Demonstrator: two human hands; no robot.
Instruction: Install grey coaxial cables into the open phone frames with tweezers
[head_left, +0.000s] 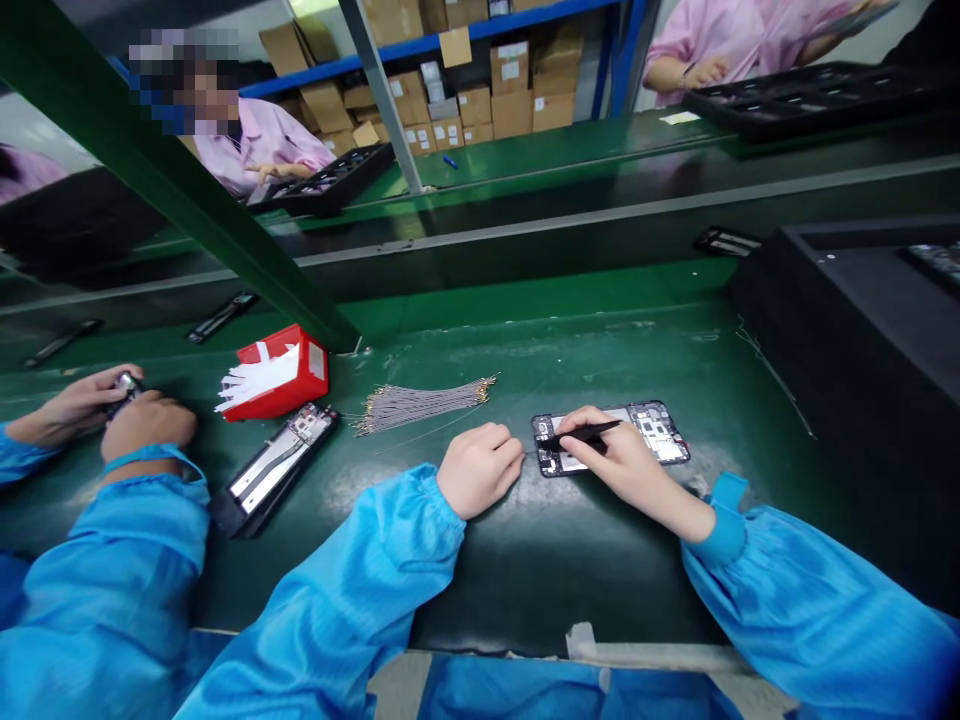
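No text can be read: the white labels on the cardboard boxes (480,95), top centre, are too blurred.

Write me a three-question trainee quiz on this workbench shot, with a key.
1. True or false: the right hand holds black tweezers over the opened phone.
2. What lies on the mat just beyond the left hand?
A. a bundle of thin wires
B. a roll of tape
C. a screwdriver
3. Fill in: the red box stands to the ___ of the wire bundle, as the camera sees it.

Key
1. True; the tweezers' tips point towards the phone's left end.
2. A; the wires lie fanned out, apart from the closed left hand.
3. Left; a second phone in a black holder lies just in front of it.
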